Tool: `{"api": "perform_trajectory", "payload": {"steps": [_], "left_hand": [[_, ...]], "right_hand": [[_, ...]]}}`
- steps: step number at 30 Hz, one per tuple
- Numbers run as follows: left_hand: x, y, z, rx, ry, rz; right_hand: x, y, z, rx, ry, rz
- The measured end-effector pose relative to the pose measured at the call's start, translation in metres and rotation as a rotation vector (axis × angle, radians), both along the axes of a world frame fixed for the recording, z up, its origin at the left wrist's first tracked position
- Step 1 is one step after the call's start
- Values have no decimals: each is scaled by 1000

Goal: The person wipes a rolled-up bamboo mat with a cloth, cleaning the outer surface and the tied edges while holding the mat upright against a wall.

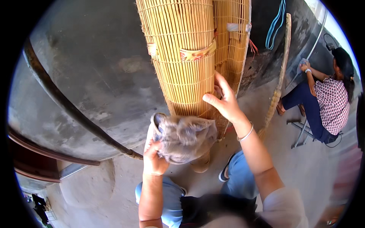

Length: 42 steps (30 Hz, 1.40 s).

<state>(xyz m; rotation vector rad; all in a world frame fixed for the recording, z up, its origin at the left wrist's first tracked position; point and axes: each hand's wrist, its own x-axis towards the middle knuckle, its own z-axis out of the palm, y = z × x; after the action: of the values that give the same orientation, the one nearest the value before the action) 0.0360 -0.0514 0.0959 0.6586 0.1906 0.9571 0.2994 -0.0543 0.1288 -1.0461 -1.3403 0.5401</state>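
Observation:
A tall rolled bamboo mat (181, 81) stands upright in front of me against the dark wall. My left hand (155, 157) grips a crumpled greyish-brown cloth (186, 137), bunched at the mat's lower part; motion blurs it a little. With thumb and fingers apart, my right hand (224, 98) rests against the right side of the roll. A bracelet circles the right wrist. Yellow and red patterned tape (197, 52) runs across the roll above my right hand. Part of the mat's base is hidden behind the cloth.
A second rolled mat (232, 45) stands just behind on the right, beside a leaning wooden stick (281, 64). A dark curved pole (76, 104) slants along the wall at left. At right, a person (330, 85) sits on a folding stool (302, 133). Blue cord (274, 26) hangs on the wall.

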Motion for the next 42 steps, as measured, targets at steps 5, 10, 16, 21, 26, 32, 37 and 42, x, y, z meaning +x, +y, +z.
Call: {"api": "perform_trajectory", "payload": {"steps": [5, 10, 16, 21, 26, 32, 37, 42], "left_hand": [[10, 5, 11, -224, 232, 139], [33, 4, -14, 75, 722, 302], [42, 1, -12, 153, 604, 182], [52, -13, -20, 336, 584, 132], [77, -29, -27, 522, 618, 104], [81, -25, -31, 566, 656, 115], [86, -26, -20, 483, 577, 61], [79, -19, -21, 424, 619, 79]], "right_hand": [[21, 4, -15, -45, 187, 109], [8, -3, -12, -70, 247, 105], [12, -9, -14, -23, 235, -19], [8, -22, -18, 175, -133, -450], [9, -37, -20, 167, -351, -356], [21, -29, -32, 133, -13, -50], [33, -28, -37, 72, 50, -50], [34, -22, -42, -42, 110, -23]]}}
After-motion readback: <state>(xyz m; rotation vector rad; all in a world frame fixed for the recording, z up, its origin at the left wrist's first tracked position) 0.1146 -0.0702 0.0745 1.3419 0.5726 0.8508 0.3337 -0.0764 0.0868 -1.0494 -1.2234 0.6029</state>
